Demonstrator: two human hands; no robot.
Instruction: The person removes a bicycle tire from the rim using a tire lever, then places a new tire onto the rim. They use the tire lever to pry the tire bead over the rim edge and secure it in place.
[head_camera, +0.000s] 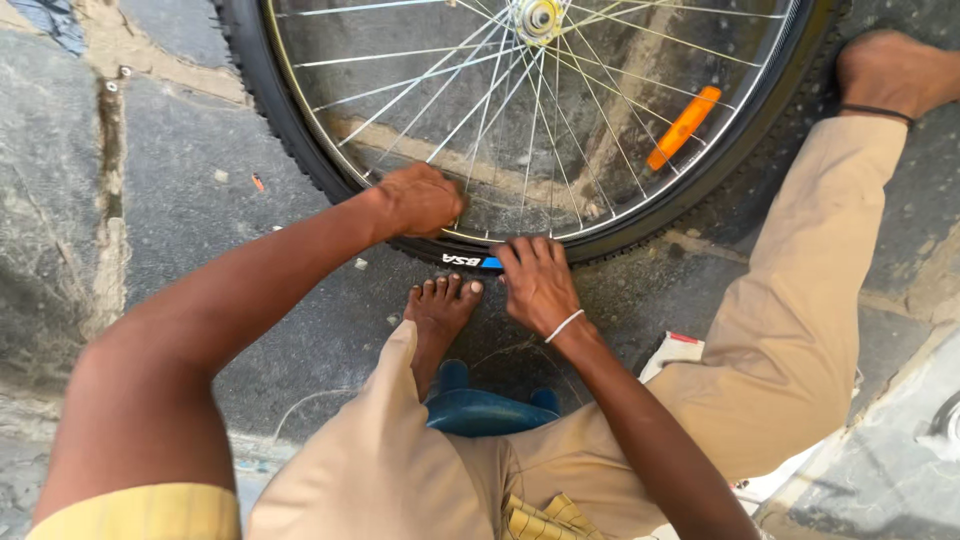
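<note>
Bicycle wheel (540, 120) lies almost flat on the stone ground (180, 200), filling the frame from about eleven o'clock to two o'clock, its hub (538, 17) at twelve o'clock and its near edge toward the seated person. A bare left foot (441, 305) is set just in front of that near edge, with the toes at the tyre, apparently to keep the wheel from sliding; the right foot (890, 68) rests beside the tyre at two o'clock, so the legs bracket the wheel.

Left hand (418, 198) sits at the wheel's seven o'clock, clenched into a fist over the rim (640, 218) and the black tyre (270, 100); what it grips inside the fist, if anything, cannot be told. Right hand (537, 282) lies at six o'clock, fingers (530, 252) stretched flat and close together, pressing down on the tyre wall by a blue patch. It holds nothing.

An orange reflector (684, 126) hangs among the spokes at two o'clock. A blue stool (480, 408) shows between the knees.
</note>
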